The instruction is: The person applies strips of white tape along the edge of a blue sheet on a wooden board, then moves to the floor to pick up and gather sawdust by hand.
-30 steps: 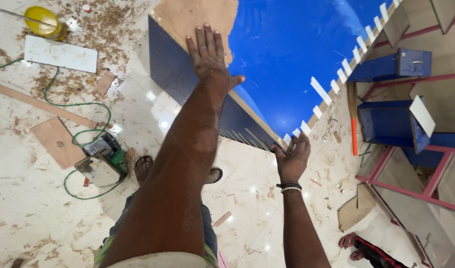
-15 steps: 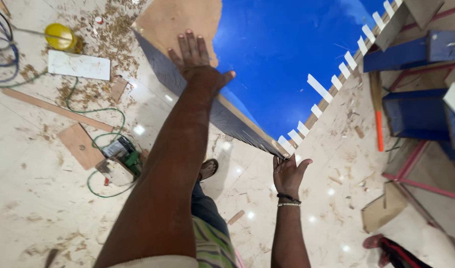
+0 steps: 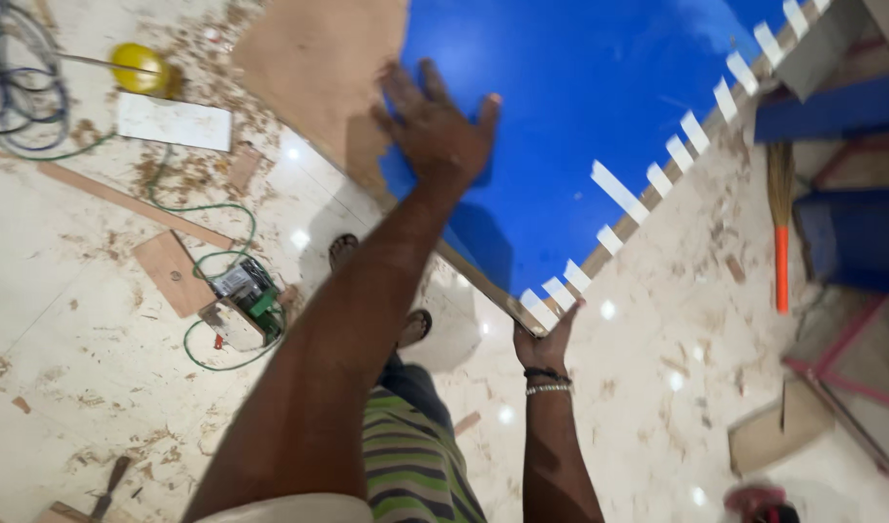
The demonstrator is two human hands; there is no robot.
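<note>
While we hold the large blue laminated board [image 3: 599, 107] tilted up off the polished marble floor [image 3: 657, 291], our left hand [image 3: 439, 131] lies spread wide and flat on its blue face near the top edge, and our right hand [image 3: 546, 339] cups the lower corner from beneath, fingers curled round the edge by the strips of white tape [image 3: 657, 165]. To handle it well, we judge that the right hand should bear the weight while the flat palm only steadies, keeping our sandalled feet [image 3: 376, 286] and the green power tool [image 3: 246, 295] with its cable clear of the corner.
</note>
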